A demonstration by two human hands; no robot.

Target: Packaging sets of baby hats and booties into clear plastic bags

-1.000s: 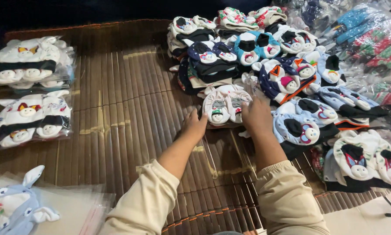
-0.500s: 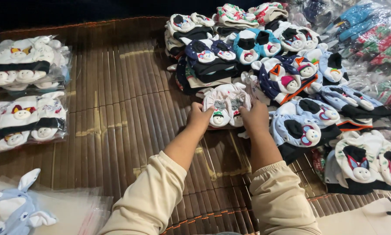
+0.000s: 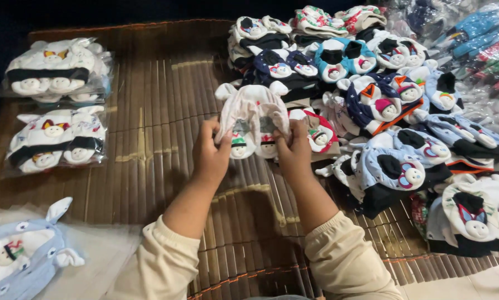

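So both hands are up off the mat (image 3: 149, 139) now with a white cap (image 3: 252, 111) held between them. The left hand (image 3: 211, 153) pinches its left edge and the right hand (image 3: 295, 150) has the right edge, fingers curled in tight on the fabric, so it's a proper two-handed grasp. The cap hangs just in front of the big heap (image 3: 383, 100) of caps, little ears up top, two snowman faces showing near the bottom rim.

A second ago the same hands were flat down on a cap at the edge of that heap, palms pressing, nothing lifted. Half a second ago they were closing in on it. Now it's clear of the pile and turned toward me, so one cap has been singled out from the rest.

Everything else looks unmoved: two bagged bundles (image 3: 58, 69) on the left and a blue cap (image 3: 21, 255) on plastic at the bottom left.
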